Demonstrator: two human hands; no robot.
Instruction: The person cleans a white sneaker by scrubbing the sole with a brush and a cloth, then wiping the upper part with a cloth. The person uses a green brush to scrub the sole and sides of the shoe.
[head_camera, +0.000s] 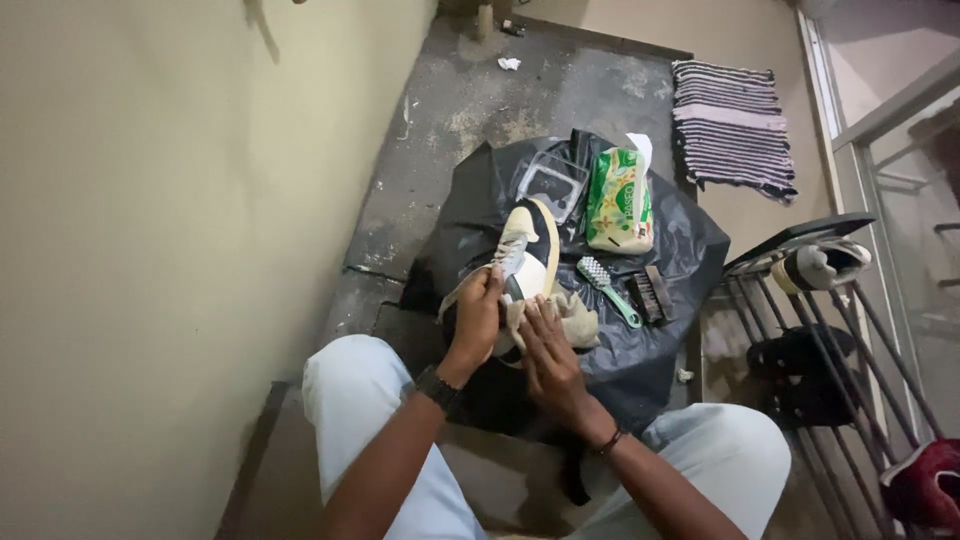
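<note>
While a green-handled brush (607, 289), a dark brush (651, 295), a green packet (619, 201) and a clear container (552, 184) lie on the black plastic sheet (690, 250), nothing blocks the shoe. Cream and black, the sneaker (528, 262) stands tilted over the sheet, between the knees. Left hand (477, 315) closed around its side; right hand (545, 350) presses a beige cloth (577, 318) against it.

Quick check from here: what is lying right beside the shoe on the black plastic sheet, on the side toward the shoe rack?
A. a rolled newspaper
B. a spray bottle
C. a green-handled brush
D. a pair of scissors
C: a green-handled brush lies on the black plastic sheet just beside the shoe, with a dark brush next to it, while the left hand and right hand work on the shoe.
</note>
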